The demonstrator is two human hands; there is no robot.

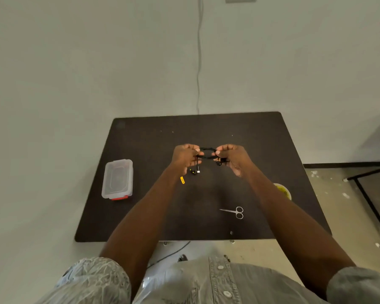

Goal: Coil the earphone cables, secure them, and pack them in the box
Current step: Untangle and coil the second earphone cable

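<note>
Above the middle of the dark table [154, 137], a black earphone cable [206, 152] is stretched as a small loop between my hands. My left hand [184, 155] pinches its left side and my right hand [232, 157] pinches its right side. An earbud [218, 163] hangs below my right fingers, and a plug end [198, 171] with a yellow-marked piece dangles under my left hand. A small yellow tie [182, 180] lies on the table beside my left wrist. The clear plastic box [117, 178] with a red latch sits closed at the left of the table.
Small silver scissors [234, 212] lie on the table near the front, right of centre. A round yellow-green roll [283, 190] peeks out behind my right forearm at the table's right side. A black metal frame [371, 205] stands on the floor to the right.
</note>
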